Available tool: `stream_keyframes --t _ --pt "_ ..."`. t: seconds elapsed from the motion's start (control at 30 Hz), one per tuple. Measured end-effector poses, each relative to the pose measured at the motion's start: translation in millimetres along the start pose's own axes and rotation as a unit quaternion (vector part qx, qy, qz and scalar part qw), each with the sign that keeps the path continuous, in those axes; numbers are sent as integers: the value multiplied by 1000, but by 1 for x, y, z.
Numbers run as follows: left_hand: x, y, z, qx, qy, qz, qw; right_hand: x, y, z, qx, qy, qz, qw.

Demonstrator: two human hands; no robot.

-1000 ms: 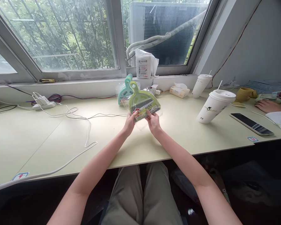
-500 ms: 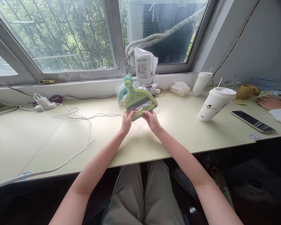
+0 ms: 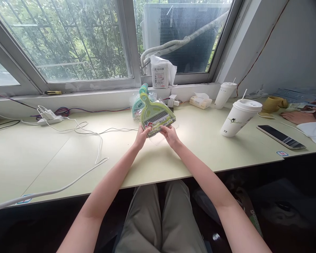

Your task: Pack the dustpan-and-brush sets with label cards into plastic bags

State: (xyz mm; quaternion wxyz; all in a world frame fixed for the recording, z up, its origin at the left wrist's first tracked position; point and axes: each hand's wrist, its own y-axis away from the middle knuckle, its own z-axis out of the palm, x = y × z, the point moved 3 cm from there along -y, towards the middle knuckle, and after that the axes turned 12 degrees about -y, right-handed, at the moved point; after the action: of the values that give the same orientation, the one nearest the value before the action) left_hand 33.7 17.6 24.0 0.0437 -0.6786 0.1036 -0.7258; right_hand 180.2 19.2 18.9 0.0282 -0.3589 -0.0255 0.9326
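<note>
A green dustpan and brush set point(image 3: 158, 117) in clear plastic wrap is held up above the table in front of me, its handle pointing away. My left hand point(image 3: 141, 136) is closed on its lower left corner, the thumb on the front. At the lower right edge my right hand point(image 3: 170, 135) pinches it, thumb on top and fingers partly hidden beneath. Right behind it are teal dustpans point(image 3: 137, 107), also wrapped in plastic and partly covered by the green one.
White cups with straws point(image 3: 241, 117) and a phone point(image 3: 281, 137) lie to the right, near another person's hand point(image 3: 292, 117). A tissue pack point(image 3: 201, 101) sits further back. White cables point(image 3: 98, 140) and a power strip point(image 3: 50, 117) spread across the left of the table point(image 3: 55, 151).
The green set has tilted slightly in my hands, which keep the same hold. The view has shifted a little, and the other person's hand at the right shows more.
</note>
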Motion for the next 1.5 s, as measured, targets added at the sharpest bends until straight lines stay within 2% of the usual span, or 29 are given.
stream_keyframes --t 0.43,0.53,0.63,0.7,0.73,0.8,0.83,0.9,0.97,1.07,1.17,1.27,1.37,1.5 --pt "0 0 0 -13 16 -13 1000 2 -3 -1 -1 -5 23 1000" --pt "-5 -8 -7 -8 14 -30 999 0 -10 -9 15 55 50 997" --pt "-5 -19 -27 19 11 -17 1000 -9 -15 -20 9 203 57 977" --pt "-4 -25 -48 50 11 -1 999 -20 -16 -26 16 352 -20 936" --pt "-3 -27 -57 57 12 -1 998 -26 -15 -27 19 427 -82 900" --pt "-4 -28 -72 58 7 -17 998 -33 -11 -24 -5 549 -207 810" --pt "-5 -28 -76 60 6 -31 998 -33 -9 -21 -35 591 -252 765" --pt "-9 -27 -79 64 10 -59 996 -28 -5 -16 -95 649 -295 695" --pt "-13 -25 -74 52 16 -82 995 -23 -5 -15 -124 683 -311 649" --pt "-17 -23 -62 6 11 -113 994 -19 -6 -16 -139 697 -334 619" --pt "-18 -23 -60 -9 -5 -126 992 -18 -9 -19 -154 680 -358 621" --pt "-16 -24 -65 -33 -23 -113 993 -19 -10 -20 -158 648 -366 649" --pt "-17 -24 -69 -76 -39 -113 990 -20 -11 -21 -136 608 -353 698" --pt "-19 -20 -68 -104 -40 -142 984 -21 -13 -26 -47 511 -348 785"
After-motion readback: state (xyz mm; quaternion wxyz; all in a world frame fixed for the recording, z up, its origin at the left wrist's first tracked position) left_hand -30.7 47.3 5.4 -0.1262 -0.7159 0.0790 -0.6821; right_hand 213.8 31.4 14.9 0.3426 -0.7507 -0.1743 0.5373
